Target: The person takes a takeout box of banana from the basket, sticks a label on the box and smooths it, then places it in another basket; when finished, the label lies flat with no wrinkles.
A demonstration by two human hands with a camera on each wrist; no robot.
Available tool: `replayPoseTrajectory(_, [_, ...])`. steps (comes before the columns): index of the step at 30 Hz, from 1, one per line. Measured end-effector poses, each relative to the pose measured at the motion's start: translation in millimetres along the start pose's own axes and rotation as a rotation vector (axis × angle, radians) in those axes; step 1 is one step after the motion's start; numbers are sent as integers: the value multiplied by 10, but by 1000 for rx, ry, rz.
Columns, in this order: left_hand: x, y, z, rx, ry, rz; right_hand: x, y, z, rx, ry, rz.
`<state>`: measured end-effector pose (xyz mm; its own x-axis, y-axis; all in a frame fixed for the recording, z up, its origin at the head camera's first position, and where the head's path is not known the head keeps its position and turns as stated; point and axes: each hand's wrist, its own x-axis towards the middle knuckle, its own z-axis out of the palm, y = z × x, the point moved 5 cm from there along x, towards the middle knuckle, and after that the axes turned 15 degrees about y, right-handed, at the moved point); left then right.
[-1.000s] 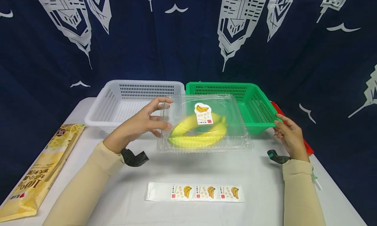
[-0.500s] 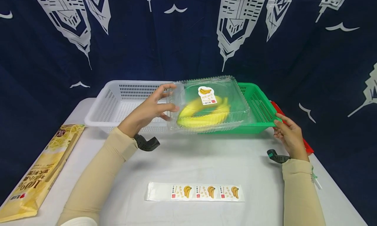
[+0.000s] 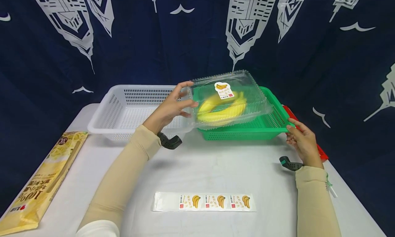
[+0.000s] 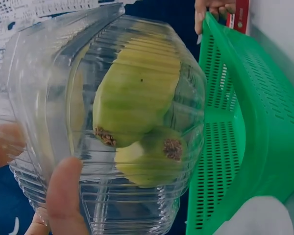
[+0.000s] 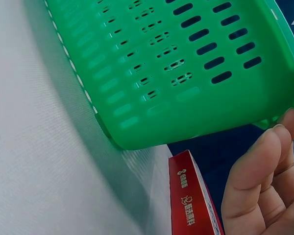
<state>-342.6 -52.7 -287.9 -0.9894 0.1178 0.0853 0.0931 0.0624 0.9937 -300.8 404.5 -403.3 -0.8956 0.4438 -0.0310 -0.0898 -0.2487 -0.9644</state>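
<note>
My left hand [image 3: 174, 105] grips the left end of a clear plastic clamshell box [image 3: 259, 101], thumb and fingers spread over its side. Bananas [image 3: 223, 110] lie inside, and a banana sticker [image 3: 224, 90] is on the lid. The box is tilted and overlaps the green basket [image 3: 243, 135] from above in the head view. In the left wrist view the banana ends [image 4: 137, 98] show through the ribbed plastic, with the basket beside the box. My right hand [image 3: 302, 141] pinches the front right corner of the green basket's rim.
A white basket [image 3: 108, 127] stands left of the green one. On the table's left lies a yellow pasta bag [image 3: 46, 182]. A strip of banana stickers [image 3: 203, 201] lies at the front. Behind my right hand is a red box [image 5: 191, 196]. A dark printed curtain [image 3: 185, 41] hangs behind.
The left hand has carried the banana box up, away from me and to the right, over the green basket, tilting it. The right hand has stayed at the basket's corner.
</note>
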Motion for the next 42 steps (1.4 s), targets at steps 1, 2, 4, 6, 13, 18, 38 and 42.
replayPoseTrajectory(1, [21,-10,18,-3,5,-5,0,-2,3,-3,-1,-1])
replayPoseTrajectory(2, [43,-19,37,-6,9,-9,-3,-7,5,-7,-1,-2])
replayPoseTrajectory(4, [88,-36,75,-10,15,-16,-6,-13,9,-10,-3,-2])
replayPoseTrajectory(6, [132,-48,115,-11,23,-23,-7,-16,9,-16,-1,-1])
replayPoseTrajectory(13, [257,-84,276,-34,15,-43,-16,-22,3,-6,7,6])
replayPoseTrajectory(18, [315,-95,393,-35,16,-74,-26,-25,-1,-4,7,10])
replayPoseTrajectory(38, [574,-228,692,77,37,-158,-17,-7,-3,5,6,20])
replayPoseTrajectory(42, [597,-240,704,127,54,-157,-13,-3,2,-5,11,17])
